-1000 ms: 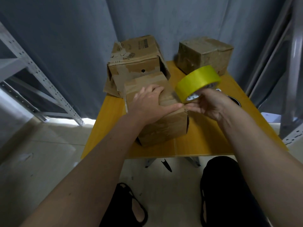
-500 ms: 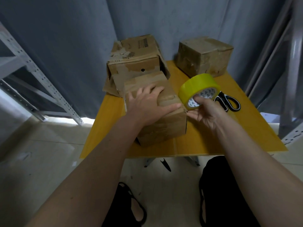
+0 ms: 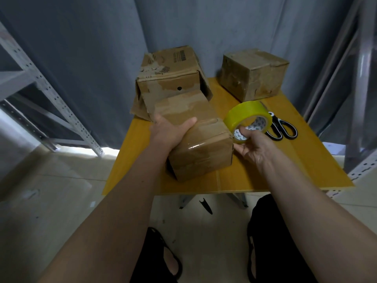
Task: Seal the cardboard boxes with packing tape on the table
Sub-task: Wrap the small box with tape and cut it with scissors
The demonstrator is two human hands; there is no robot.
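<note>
A small brown cardboard box (image 3: 201,154) stands near the front of the yellow table (image 3: 255,176), with shiny tape across its near top edge. My left hand (image 3: 170,129) lies flat on the box's top left, fingers straight, thumb pointing right. My right hand (image 3: 250,147) holds a yellow roll of packing tape (image 3: 246,116) just right of the box's top right corner, fingers hooked through the core.
A bigger, torn box (image 3: 171,78) with an open flap sits behind the small one. A third closed box (image 3: 254,73) stands at the back right. Black-handled scissors (image 3: 282,128) lie to the right of the roll. Metal shelving (image 3: 40,88) flanks the table.
The tape roll has come down from above the box to beside its right top corner. My left hand has slid leftward on the box top.
</note>
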